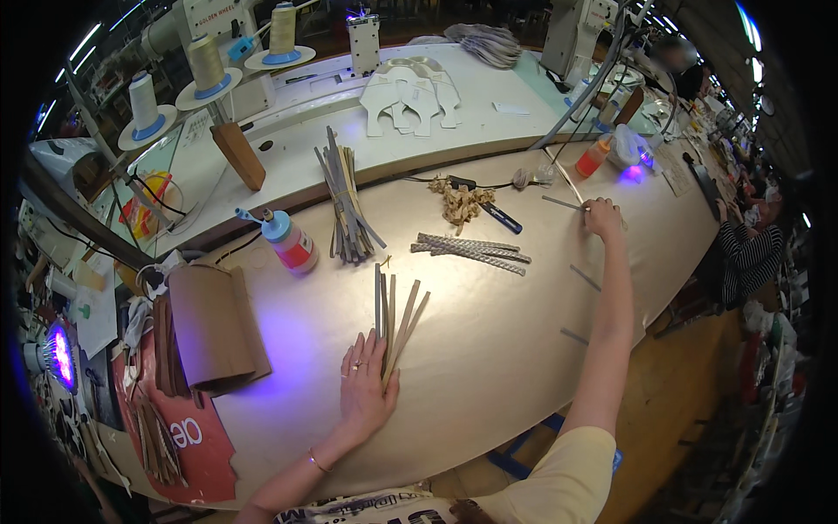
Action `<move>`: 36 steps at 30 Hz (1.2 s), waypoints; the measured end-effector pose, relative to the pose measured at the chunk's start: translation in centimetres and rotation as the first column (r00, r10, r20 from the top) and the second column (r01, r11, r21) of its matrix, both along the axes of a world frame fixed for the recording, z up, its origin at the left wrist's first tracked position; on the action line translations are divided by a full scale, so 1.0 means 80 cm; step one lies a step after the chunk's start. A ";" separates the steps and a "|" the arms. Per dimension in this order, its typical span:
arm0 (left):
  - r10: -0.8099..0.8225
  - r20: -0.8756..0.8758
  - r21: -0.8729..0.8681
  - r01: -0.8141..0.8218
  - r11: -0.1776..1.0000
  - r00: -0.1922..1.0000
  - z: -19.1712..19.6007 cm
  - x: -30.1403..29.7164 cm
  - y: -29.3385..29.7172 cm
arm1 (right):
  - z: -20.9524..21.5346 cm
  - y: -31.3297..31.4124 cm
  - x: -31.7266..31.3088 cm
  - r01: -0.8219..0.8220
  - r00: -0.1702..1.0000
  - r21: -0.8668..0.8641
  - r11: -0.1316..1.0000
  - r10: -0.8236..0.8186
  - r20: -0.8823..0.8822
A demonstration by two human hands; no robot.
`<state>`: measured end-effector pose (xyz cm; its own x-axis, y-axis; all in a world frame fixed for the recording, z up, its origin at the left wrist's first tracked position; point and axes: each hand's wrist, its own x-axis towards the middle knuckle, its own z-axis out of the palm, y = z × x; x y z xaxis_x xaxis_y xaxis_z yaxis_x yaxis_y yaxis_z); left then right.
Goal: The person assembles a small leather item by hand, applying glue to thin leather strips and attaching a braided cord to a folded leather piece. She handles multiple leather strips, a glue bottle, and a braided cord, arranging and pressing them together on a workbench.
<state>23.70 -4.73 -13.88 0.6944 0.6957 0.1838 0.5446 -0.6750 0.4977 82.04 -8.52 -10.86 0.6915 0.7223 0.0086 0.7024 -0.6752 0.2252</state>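
Nearest, the left hand lies flat, fingers spread, pinning a fan of grey strips to the tan table. Farther off, the right hand reaches out, fingers pinched on a single strip. Gathering seems underway; adding it to the fan needs careful alignment.

A pale yellow short sleeve, bare forearms, a ringed left hand and a thin wrist bracelet.

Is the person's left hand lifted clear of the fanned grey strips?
No, the left hand lies flat on the table, its fingers pressing on the near ends of the fanned grey strips.
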 end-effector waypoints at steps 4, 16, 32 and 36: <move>0.001 0.034 -0.025 0.000 1.000 0.999 -0.002 0.000 0.002 | 0.001 0.013 0.003 0.032 0.997 0.002 0.999 -0.033 0.069; 0.019 0.010 -0.017 -0.019 1.000 1.000 0.007 0.007 0.003 | 0.049 0.063 -0.009 -0.028 0.970 -0.281 0.959 0.093 0.223; -0.089 0.629 -0.442 0.449 0.776 0.772 0.046 0.018 -0.079 | 0.109 -0.234 -0.465 0.321 0.397 0.637 0.701 0.511 -0.763; -0.080 0.640 -0.623 0.577 0.527 0.764 0.058 0.042 -0.118 | 0.056 -0.306 -0.552 0.626 0.342 0.513 0.587 0.385 -0.857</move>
<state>27.04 -14.19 -9.27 0.8795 0.4666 0.0933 -0.1167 0.0215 0.9929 37.89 -32.97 -6.36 0.6948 0.6839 -0.2228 -0.0249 -0.2867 -0.9577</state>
